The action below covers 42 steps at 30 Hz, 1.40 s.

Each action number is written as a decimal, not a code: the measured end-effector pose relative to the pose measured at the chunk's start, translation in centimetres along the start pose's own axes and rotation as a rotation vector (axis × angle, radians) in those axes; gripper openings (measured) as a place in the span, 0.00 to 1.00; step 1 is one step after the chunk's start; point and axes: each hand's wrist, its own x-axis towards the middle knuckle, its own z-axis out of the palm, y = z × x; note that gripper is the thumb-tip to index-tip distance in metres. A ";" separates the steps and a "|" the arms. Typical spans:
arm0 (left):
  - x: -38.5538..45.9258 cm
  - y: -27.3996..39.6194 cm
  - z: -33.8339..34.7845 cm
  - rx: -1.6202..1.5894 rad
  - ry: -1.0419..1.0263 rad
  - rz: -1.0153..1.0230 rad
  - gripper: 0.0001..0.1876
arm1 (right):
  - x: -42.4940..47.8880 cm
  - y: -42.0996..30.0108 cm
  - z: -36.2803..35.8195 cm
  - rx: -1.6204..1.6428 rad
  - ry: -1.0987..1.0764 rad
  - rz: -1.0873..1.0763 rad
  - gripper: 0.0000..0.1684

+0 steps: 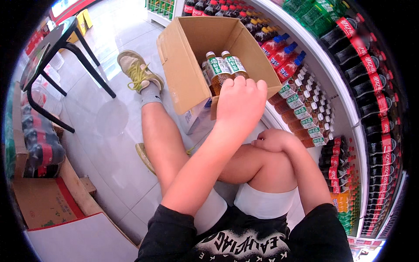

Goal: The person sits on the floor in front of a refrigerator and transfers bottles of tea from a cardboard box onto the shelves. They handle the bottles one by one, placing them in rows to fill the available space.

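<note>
My left hand [242,98] reaches over the near side of an open cardboard box [176,62], knuckles up. Its fingers curl down out of sight, so what they hold or touch is hidden. Just beyond the knuckles, plastic bottles of brown tea [221,70] with white caps and green-and-white labels stand in the box. My right hand [278,140] lies on my bent right knee, fingers curled inward. Part of them is hidden, and nothing shows in that hand.
Low shelving on the right holds rows of tea bottles [301,113], red drink bottles [276,46] and cola bottles [381,78]. A black stool [70,49] stands at the left. Shrink-wrapped bottle packs [41,140] and a flat carton [45,201] line the left side.
</note>
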 end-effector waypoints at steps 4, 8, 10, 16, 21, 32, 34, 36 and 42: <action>-0.1 0.0 0.3 0.010 -0.034 -0.004 0.14 | 1.9 2.1 1.3 -0.005 0.046 -0.003 0.35; 0.3 0.0 0.2 -0.022 -0.050 -0.052 0.17 | 6.3 3.8 1.7 -0.054 0.105 -0.064 0.36; 0.5 0.5 -0.3 -0.031 -0.085 -0.076 0.18 | 7.9 4.7 2.4 -0.072 0.103 -0.073 0.36; 1.5 1.6 -1.8 0.041 -0.281 -0.136 0.23 | 10.5 6.0 3.2 -0.037 0.058 -0.192 0.35; 3.4 2.0 -2.9 0.154 -0.572 -0.144 0.19 | 11.6 7.5 5.1 0.066 0.118 -0.257 0.35; 1.6 4.1 -4.1 0.253 -0.605 0.046 0.21 | 11.8 8.3 4.9 0.106 0.119 -0.395 0.38; 0.9 4.5 -4.9 0.200 -0.582 0.090 0.21 | 11.5 7.9 4.2 0.063 0.029 -0.425 0.41; 0.3 5.1 -5.1 0.165 -0.611 0.079 0.23 | 10.8 8.3 3.9 0.106 0.023 -0.418 0.41; 1.6 5.3 -6.0 -0.022 -0.743 0.021 0.20 | 14.8 9.4 7.0 0.347 0.144 -0.620 0.43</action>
